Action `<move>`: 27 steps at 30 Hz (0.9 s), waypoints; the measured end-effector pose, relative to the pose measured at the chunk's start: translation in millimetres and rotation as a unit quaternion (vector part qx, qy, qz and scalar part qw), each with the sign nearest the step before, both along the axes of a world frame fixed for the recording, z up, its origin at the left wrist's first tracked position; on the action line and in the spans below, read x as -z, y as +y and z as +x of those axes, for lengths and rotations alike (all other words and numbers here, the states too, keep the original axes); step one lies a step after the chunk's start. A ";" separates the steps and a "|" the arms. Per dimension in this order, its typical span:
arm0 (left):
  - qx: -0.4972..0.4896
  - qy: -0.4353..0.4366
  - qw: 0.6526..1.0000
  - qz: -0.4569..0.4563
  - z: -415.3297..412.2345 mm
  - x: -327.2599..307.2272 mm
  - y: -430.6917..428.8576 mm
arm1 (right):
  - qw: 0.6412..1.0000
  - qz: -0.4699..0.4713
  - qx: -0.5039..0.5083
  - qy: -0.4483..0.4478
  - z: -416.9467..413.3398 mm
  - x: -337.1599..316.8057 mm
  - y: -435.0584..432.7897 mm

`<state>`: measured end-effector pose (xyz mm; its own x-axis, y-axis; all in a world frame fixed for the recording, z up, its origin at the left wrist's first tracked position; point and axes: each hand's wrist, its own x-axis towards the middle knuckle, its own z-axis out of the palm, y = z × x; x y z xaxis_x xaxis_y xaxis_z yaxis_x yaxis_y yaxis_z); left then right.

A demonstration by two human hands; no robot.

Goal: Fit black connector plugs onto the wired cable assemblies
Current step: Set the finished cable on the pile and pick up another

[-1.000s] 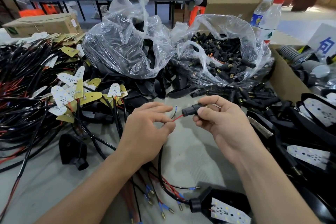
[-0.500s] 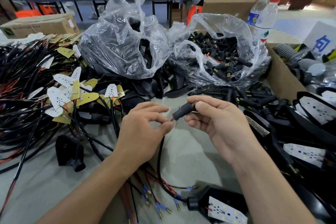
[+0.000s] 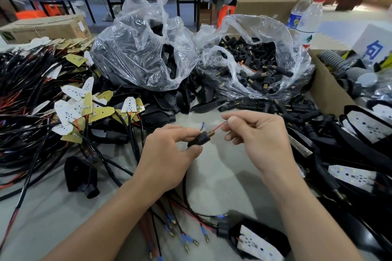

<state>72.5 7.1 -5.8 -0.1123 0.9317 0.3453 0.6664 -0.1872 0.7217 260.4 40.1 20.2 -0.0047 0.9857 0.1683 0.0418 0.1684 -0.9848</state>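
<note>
My left hand (image 3: pixel 167 154) grips a black connector plug (image 3: pixel 200 139) with a brass end, held above the grey table. A thin red wire (image 3: pixel 218 126) comes out of the brass end, and my right hand (image 3: pixel 261 135) pinches its tip between thumb and forefinger. A second thin wire with a blue tip (image 3: pixel 202 125) sticks up beside the plug. The black cable (image 3: pixel 186 188) of this assembly runs down to a black housing with a white LED board (image 3: pixel 256 239) at the bottom.
An open plastic bag of black plugs (image 3: pixel 254 63) stands behind my hands, with loose plugs (image 3: pixel 286 110) spilled before it. Another bag (image 3: pixel 144 53) sits left of it. Cable assemblies (image 3: pixel 31 95) pile at the left, housings (image 3: pixel 364 131) at the right. Two bottles (image 3: pixel 307 19) stand at the back.
The plug has passed from my right hand to my left. The red wire now shows out of the plug's brass end, with my right hand pinching its tip.
</note>
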 end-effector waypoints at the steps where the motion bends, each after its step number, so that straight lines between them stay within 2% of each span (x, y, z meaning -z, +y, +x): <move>1: -0.003 -0.005 1.000 -0.001 0.5 -0.2 0.4 | 1.000 0.011 0.016 0.010 1.9 -0.4 0.8; 4: 0.027 -0.005 1.000 0.009 3.7 1.2 1.4 | 0.999 0.030 0.026 0.035 -1.2 -0.4 -0.8; 8: 0.070 -0.018 0.997 -0.041 8.1 5.7 -1.6 | 0.998 0.038 -0.003 0.052 -9.8 -0.7 -4.6; 14: 0.117 -0.034 0.991 -0.047 10.6 5.2 -2.5 | 0.993 0.018 -0.059 0.099 -19.9 -0.3 -10.6; 21: 0.091 -0.052 0.993 -0.047 8.5 10.1 0.8 | 0.992 0.012 -0.077 0.104 -20.8 0.2 -9.1; 23: 0.106 -0.146 0.981 -0.076 11.4 6.4 1.0 | 0.996 -0.010 -0.041 0.074 -16.3 2.3 -6.6; 24: 0.107 -0.197 0.970 -0.089 12.4 3.8 1.3 | 0.999 -0.026 -0.007 0.031 -13.2 4.3 -4.6; 27: 0.089 -0.269 0.954 -0.095 12.0 0.2 3.4 | 0.976 -0.074 0.107 -0.177 -3.6 9.6 -0.8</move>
